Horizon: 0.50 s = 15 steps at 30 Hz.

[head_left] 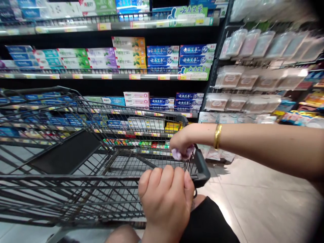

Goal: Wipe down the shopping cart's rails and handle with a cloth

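My left hand (pixel 165 197) is closed over the near top rim of a black wire shopping cart (pixel 76 178), close to its right-hand corner. From the right edge my other arm reaches across, a gold bracelet (pixel 217 136) on its wrist. At the end of that arm, my right hand (pixel 179 140) is curled around a crumpled lilac cloth-like item (pixel 180 154), over the cart's right end. Its fingertips are mostly hidden. Inside the cart a dark flat panel (pixel 68 152) slants between the wire sides.
Beyond the cart stand shelves (pixel 106 76) of boxed toothpaste (pixel 162 60) in blue, green, purple and yellow. Clear-packaged goods (pixel 255 79) hang on hooks to the right. Pale floor tiles (pixel 268 195) run along the lower right. My knee and black clothing (pixel 210 222) are beside the cart.
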Each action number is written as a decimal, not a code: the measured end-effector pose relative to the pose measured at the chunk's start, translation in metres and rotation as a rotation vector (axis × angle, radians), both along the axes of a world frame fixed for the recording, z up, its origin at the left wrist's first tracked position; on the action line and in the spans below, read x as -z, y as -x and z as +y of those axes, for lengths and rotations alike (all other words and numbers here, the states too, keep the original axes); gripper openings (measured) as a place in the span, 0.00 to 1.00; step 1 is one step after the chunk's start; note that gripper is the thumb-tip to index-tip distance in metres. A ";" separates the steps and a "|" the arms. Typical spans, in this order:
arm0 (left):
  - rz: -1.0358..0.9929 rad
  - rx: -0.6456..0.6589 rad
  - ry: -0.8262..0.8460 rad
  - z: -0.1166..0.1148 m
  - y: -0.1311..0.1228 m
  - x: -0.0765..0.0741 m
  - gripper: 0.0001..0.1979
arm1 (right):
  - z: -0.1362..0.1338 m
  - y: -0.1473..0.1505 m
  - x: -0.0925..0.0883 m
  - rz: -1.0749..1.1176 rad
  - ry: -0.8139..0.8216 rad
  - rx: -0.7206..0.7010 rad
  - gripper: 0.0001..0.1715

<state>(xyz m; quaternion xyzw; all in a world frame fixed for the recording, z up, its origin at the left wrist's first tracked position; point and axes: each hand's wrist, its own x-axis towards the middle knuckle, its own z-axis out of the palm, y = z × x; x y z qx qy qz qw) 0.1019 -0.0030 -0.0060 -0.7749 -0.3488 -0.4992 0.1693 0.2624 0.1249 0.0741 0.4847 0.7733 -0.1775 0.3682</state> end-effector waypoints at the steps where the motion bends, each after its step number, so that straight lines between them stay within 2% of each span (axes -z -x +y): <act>1: -0.005 -0.003 0.004 0.000 -0.001 0.001 0.13 | 0.007 -0.005 -0.002 -0.002 -0.099 0.018 0.11; 3: -0.025 -0.008 0.007 0.001 -0.002 0.003 0.13 | 0.019 -0.016 -0.004 0.019 -0.257 0.068 0.12; 5: -0.047 -0.011 0.008 0.001 -0.004 0.005 0.15 | 0.026 -0.021 -0.003 0.026 -0.325 0.108 0.09; 8: -0.059 -0.009 0.010 0.000 -0.005 0.006 0.14 | 0.026 -0.018 0.003 0.005 -0.276 0.116 0.05; 12: -0.067 -0.006 0.004 -0.001 -0.006 0.006 0.14 | 0.029 -0.008 0.011 0.015 -0.129 0.196 0.11; 13: -0.069 -0.007 0.004 -0.002 -0.006 0.006 0.14 | 0.033 -0.007 0.012 0.028 -0.151 0.238 0.11; 15: -0.067 -0.010 0.007 -0.002 -0.007 0.006 0.14 | 0.043 -0.010 0.013 0.058 -0.314 0.302 0.07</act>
